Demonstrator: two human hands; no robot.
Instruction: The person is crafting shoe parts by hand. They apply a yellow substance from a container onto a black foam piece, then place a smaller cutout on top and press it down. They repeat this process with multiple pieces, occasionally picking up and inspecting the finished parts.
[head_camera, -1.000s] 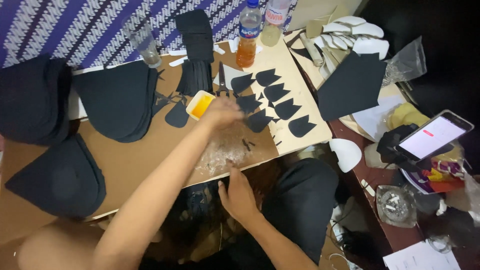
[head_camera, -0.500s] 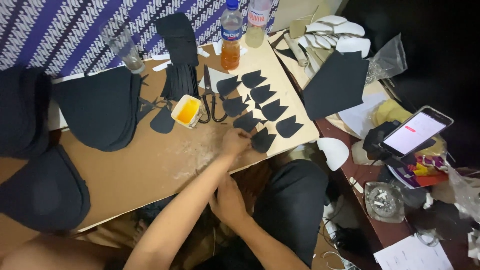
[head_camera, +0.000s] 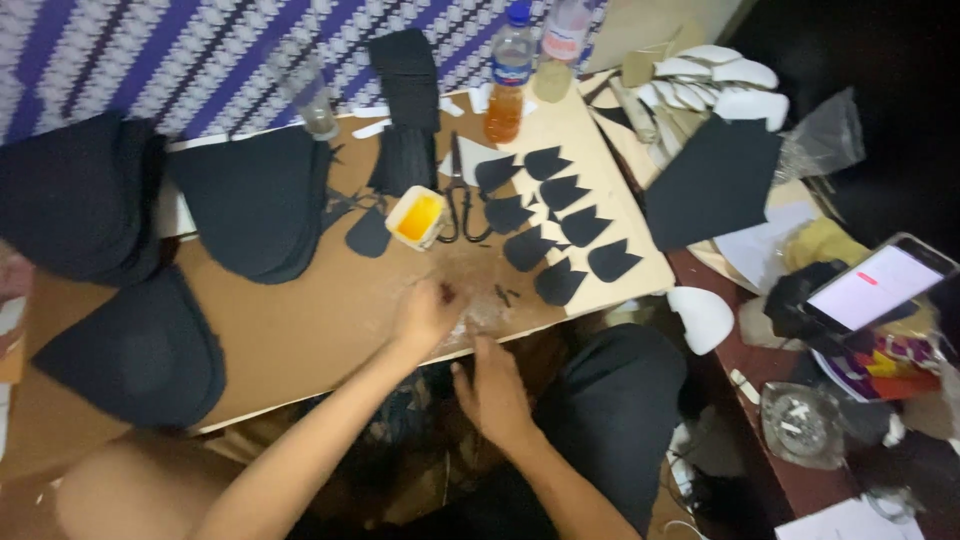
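From the head camera, the left hand (head_camera: 428, 312) rests on the brown cardboard work board (head_camera: 300, 330), fingers curled over a small dark scrap; whether they pinch it, I cannot tell. The right hand (head_camera: 492, 388) sits at the board's near edge, fingers loosely spread, holding nothing. Beyond the left hand, a small yellow glue tub (head_camera: 417, 217) stands beside black-handled scissors (head_camera: 462, 210), with pointed black cut-out pieces (head_camera: 558, 285) laid out in rows on the board's right end.

- Black pointed cut pieces (head_camera: 560, 215), beyond the left hand (head_camera: 428, 312).
- Small tub (head_camera: 417, 217), white outside, orange-yellow inside.
- Brown cardboard board (head_camera: 300, 320).
- Purple-and-white patterned cloth (head_camera: 140, 60), far beyond.
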